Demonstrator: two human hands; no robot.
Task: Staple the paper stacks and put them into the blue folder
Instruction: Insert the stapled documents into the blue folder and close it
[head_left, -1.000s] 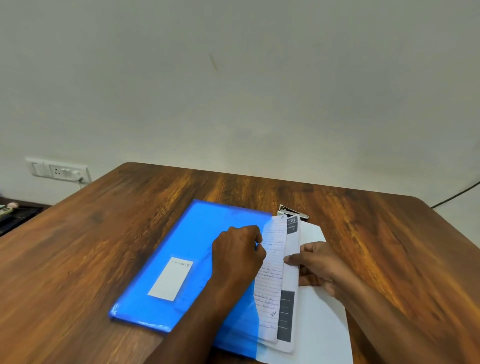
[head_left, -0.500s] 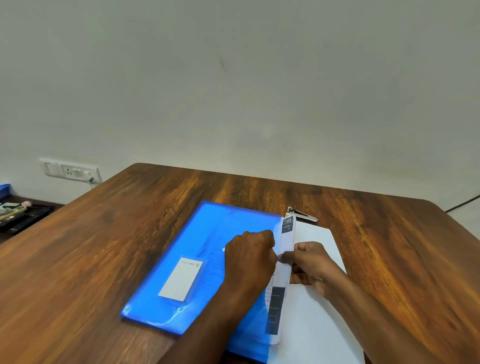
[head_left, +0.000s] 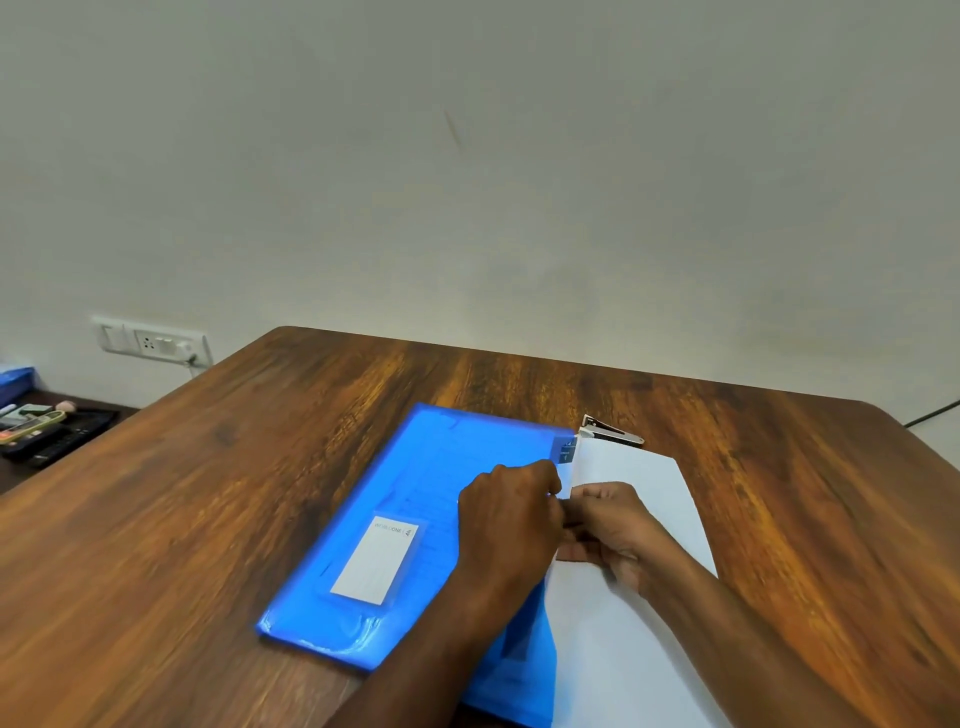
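Fingers (head_left: 597, 501) of both my hands pinch the blue folder (head_left: 415, 519) opening; rushing could crumple the paper stack (head_left: 569, 454) inside.

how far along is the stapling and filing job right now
Done: one stack lies almost wholly inside the blue folder, its writing showing through the cover. In hand: both hands, left hand and right hand, work at its open edge. Left: white paper remains outside, beside the stapler.

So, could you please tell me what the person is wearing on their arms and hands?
Nothing shows: the left hand and right hand are bare, with no gloves, rings or watch in view, and both forearms are uncovered to the frame's edge, with no sleeves visible.
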